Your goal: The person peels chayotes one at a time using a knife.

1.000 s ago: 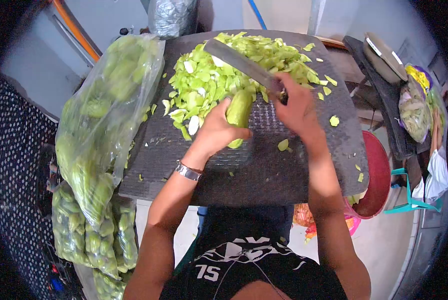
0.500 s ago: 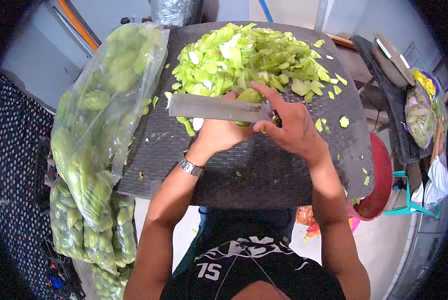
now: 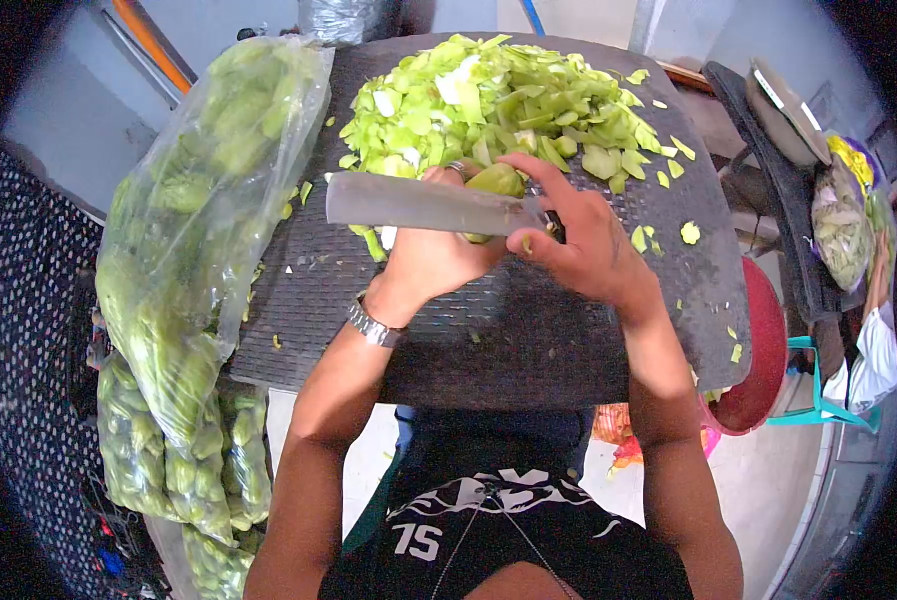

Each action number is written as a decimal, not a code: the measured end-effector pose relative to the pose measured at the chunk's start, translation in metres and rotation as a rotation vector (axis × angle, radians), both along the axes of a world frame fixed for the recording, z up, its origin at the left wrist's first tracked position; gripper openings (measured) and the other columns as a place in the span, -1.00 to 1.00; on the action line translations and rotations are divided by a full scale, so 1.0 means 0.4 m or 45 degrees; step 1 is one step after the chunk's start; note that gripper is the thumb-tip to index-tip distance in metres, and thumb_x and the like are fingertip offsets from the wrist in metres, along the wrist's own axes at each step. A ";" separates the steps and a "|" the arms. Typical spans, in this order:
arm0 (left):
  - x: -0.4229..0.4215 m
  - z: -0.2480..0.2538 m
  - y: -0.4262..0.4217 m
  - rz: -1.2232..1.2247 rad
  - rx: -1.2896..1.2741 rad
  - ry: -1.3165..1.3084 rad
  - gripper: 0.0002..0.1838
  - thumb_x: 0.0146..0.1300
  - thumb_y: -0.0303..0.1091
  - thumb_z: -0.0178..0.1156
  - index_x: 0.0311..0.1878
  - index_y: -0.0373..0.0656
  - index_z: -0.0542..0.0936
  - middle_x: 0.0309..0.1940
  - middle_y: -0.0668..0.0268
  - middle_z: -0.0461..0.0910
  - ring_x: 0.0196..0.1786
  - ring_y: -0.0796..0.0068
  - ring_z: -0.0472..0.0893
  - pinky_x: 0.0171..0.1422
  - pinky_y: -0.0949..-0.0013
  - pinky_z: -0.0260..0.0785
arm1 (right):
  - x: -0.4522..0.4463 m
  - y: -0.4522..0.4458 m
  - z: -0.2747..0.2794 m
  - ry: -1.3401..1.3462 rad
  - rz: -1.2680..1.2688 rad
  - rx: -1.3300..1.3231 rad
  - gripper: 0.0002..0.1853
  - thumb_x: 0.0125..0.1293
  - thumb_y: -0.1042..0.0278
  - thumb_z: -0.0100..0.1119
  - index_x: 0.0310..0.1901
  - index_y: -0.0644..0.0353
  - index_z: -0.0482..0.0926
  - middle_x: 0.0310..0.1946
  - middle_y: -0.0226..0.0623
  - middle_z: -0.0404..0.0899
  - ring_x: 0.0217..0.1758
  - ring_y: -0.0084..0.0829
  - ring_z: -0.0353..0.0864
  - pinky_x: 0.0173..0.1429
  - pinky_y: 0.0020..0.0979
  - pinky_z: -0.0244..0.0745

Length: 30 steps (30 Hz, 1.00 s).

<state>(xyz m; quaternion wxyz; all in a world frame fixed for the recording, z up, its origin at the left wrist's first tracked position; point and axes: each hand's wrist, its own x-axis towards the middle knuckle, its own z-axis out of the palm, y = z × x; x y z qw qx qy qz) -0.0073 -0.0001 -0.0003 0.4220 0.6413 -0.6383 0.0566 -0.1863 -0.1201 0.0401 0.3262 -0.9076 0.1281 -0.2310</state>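
Note:
My left hand, with a metal watch on the wrist, is closed around a green chayote. My right hand grips a broad-bladed knife near its handle end. The blade points left and lies across the front of the chayote and over my left hand, hiding part of both. My right fingers reach around to the chayote's far side. Just beyond the hands, a large heap of light green peelings covers the back of the dark table.
A long clear bag of chayotes lies along the table's left edge, with more filled bags below. On the right are a red tub, a teal stool and a bag of greens. Loose peelings are scattered about the tabletop.
The knife and my left hand have shifted slightly left, and the blade sits a little higher in view. Both hands keep their holds.

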 end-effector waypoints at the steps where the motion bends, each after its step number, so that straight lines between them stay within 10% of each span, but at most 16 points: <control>1: 0.001 0.000 -0.003 0.002 -0.066 -0.028 -0.50 -0.11 -0.27 0.60 -0.04 -0.13 0.69 -0.16 0.01 0.61 -0.10 -0.12 0.58 -0.03 -0.03 0.45 | 0.000 -0.005 -0.002 0.007 -0.017 0.038 -0.22 0.40 -0.27 0.24 0.44 0.14 0.38 -0.17 0.02 0.69 -0.22 0.04 0.72 -0.09 -0.12 0.57; 4: -0.009 0.012 -0.009 0.005 -0.116 0.007 -0.43 -0.16 -0.39 0.55 0.02 -0.21 0.61 -0.16 -0.02 0.60 -0.08 -0.15 0.58 0.03 -0.03 0.47 | 0.015 -0.044 -0.043 -0.018 -0.088 0.142 -0.32 0.43 -0.32 0.19 0.30 0.12 0.51 -0.40 0.05 0.66 -0.34 -0.02 0.72 -0.22 -0.12 0.56; 9: -0.067 0.055 0.010 0.074 -0.077 0.263 -0.46 -0.05 -0.47 0.48 0.04 -0.34 0.52 -0.10 -0.06 0.64 -0.10 -0.09 0.68 0.03 0.10 0.56 | 0.015 -0.130 -0.088 -0.003 -0.345 0.550 -0.37 0.53 -0.30 0.06 0.21 0.18 0.57 -0.19 0.11 0.69 -0.12 -0.08 0.73 -0.02 -0.17 0.57; 16: 0.000 0.027 -0.005 -0.541 0.156 2.479 -0.46 0.48 0.02 0.11 0.25 -0.27 0.45 -0.06 0.06 0.67 -0.06 -0.01 0.75 0.04 0.02 0.65 | 0.029 -0.091 -0.063 0.287 -0.465 0.614 -0.34 0.45 -0.26 0.22 0.20 0.25 0.56 -0.19 -0.06 0.69 -0.10 -0.20 0.66 0.07 -0.24 0.49; 20: 0.016 0.004 -0.035 -0.187 -0.043 2.334 -0.47 0.53 0.09 0.00 0.24 -0.19 0.54 0.02 0.06 0.71 0.04 0.07 0.74 0.17 0.05 0.62 | 0.042 -0.022 -0.033 0.314 -0.206 0.760 -0.50 0.40 -0.16 0.34 0.05 0.14 0.59 -0.57 -0.50 0.49 -0.64 -0.69 0.33 -0.57 -0.54 0.19; 30: 0.013 0.019 -0.019 -0.333 0.059 2.277 -0.56 0.42 -0.12 0.33 0.18 -0.23 0.56 0.04 0.19 0.72 0.05 0.27 0.74 0.17 0.13 0.59 | 0.044 -0.018 -0.032 -0.029 -0.199 1.164 -0.57 0.38 -0.08 0.38 -0.13 0.19 0.63 -0.61 -0.47 0.56 -0.74 -0.73 0.28 -0.65 -0.56 0.06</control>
